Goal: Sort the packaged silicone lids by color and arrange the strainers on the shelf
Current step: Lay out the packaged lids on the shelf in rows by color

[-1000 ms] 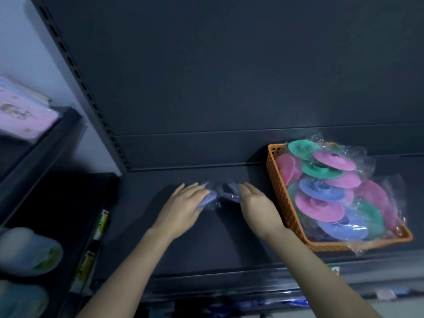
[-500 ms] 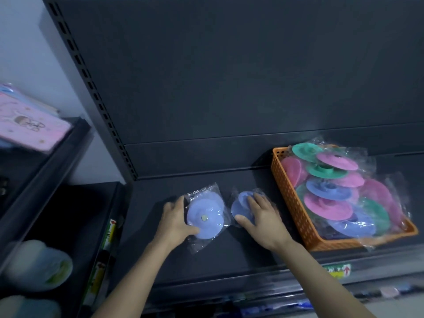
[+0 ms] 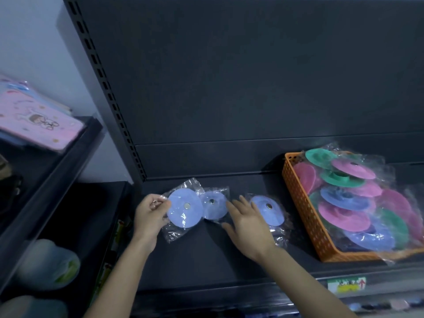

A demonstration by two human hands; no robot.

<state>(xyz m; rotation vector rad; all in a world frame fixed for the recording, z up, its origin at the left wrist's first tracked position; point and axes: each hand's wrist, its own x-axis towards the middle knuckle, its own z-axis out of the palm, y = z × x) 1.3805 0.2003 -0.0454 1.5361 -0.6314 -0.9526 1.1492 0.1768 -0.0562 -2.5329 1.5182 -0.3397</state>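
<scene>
Three blue silicone lids in clear bags lie in a row on the dark shelf [image 3: 206, 260]. My left hand [image 3: 150, 216] pinches the bag edge of the left blue lid [image 3: 184, 208]. The middle blue lid [image 3: 214, 205] sits just right of it, partly under it. My right hand [image 3: 247, 222] lies with fingers spread between the middle lid and the right blue lid [image 3: 269, 210], touching its bag. An orange basket [image 3: 298, 203] at the right holds several bagged pink, green and blue lids [image 3: 344, 214].
The shelf's dark back panel [image 3: 229, 88] rises behind. A slotted upright [image 3: 110, 95] borders the left. A neighbouring shelf at the left carries a pink packaged item [image 3: 39, 125] above and pale rounded items [image 3: 48, 265] below. A price label [image 3: 346, 284] sits on the front edge.
Both hands have drawn apart and the blue lids have been spread out. Three lie side by side where two showed half a second ago. The view has shifted slightly.
</scene>
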